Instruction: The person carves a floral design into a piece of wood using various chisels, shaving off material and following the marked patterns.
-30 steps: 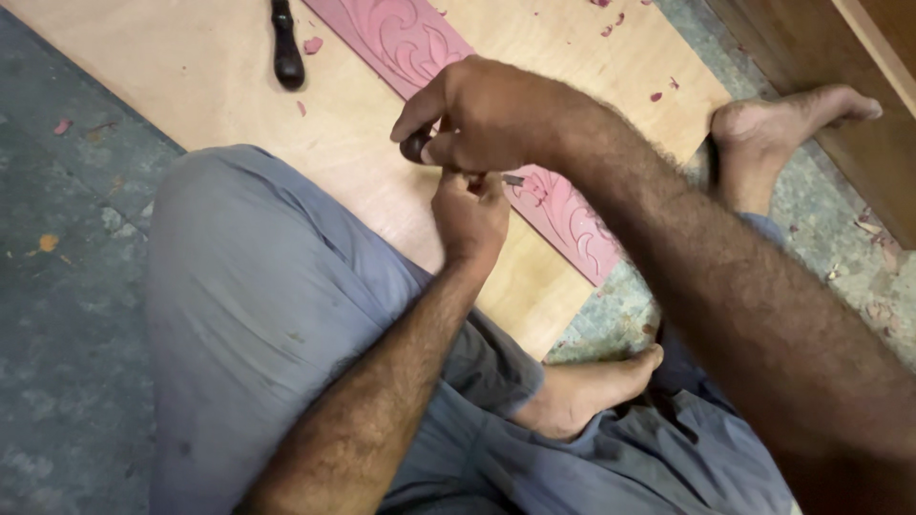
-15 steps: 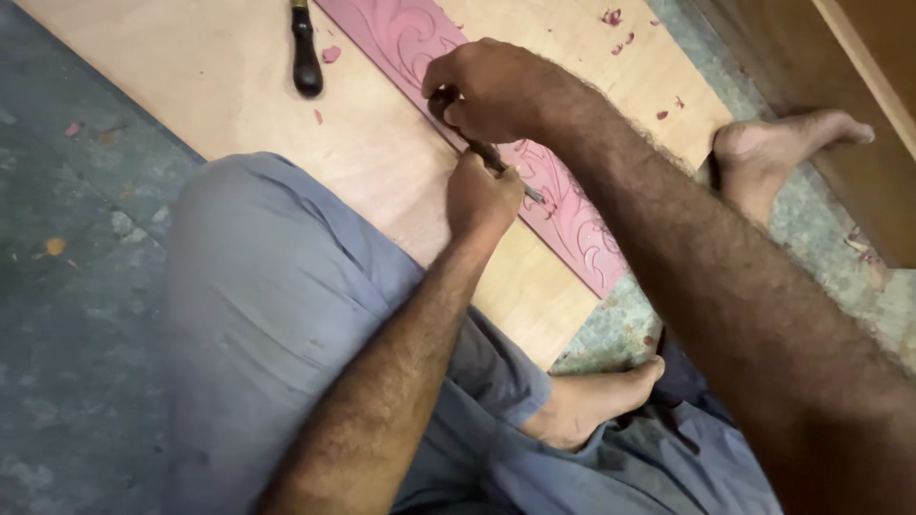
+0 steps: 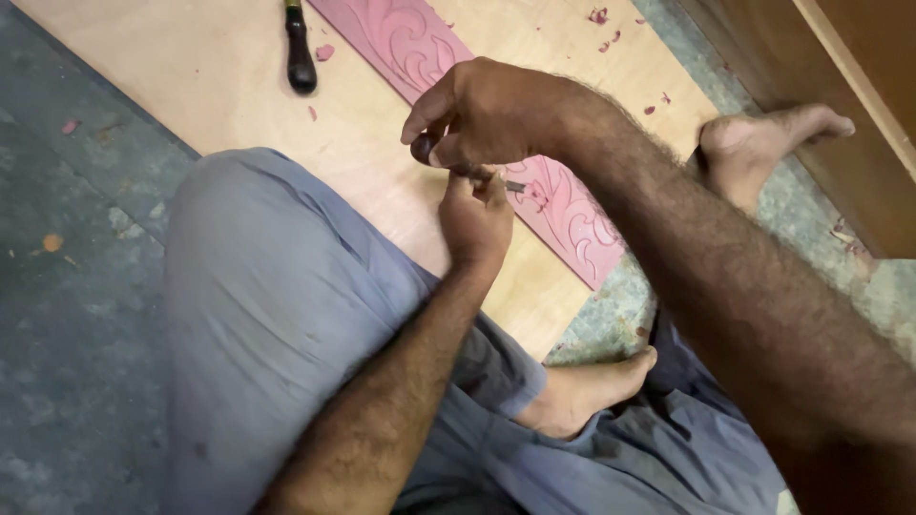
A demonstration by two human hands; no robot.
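My right hand (image 3: 487, 114) grips the dark handle of a carving chisel (image 3: 469, 164), fingers curled round it above a pink carved strip (image 3: 563, 205) with scroll patterns. My left hand (image 3: 474, 221) pinches the chisel's metal shaft just below, its blade tip showing over the strip. The strip lies diagonally on a pale plywood sheet (image 3: 229, 105). I sit on the floor in grey-blue trousers, my left knee (image 3: 258, 286) raised under my left forearm.
A second chisel with a dark handle (image 3: 300, 52) lies on the plywood at the top. Pink wood chips (image 3: 603, 29) are scattered about. My bare feet (image 3: 763, 143) rest by a brown wooden panel (image 3: 859, 114) at the right. Grey-green floor lies to the left.
Both hands with the chisel have shifted slightly along the strip, and the view has drifted. The grip on the chisel is the same.
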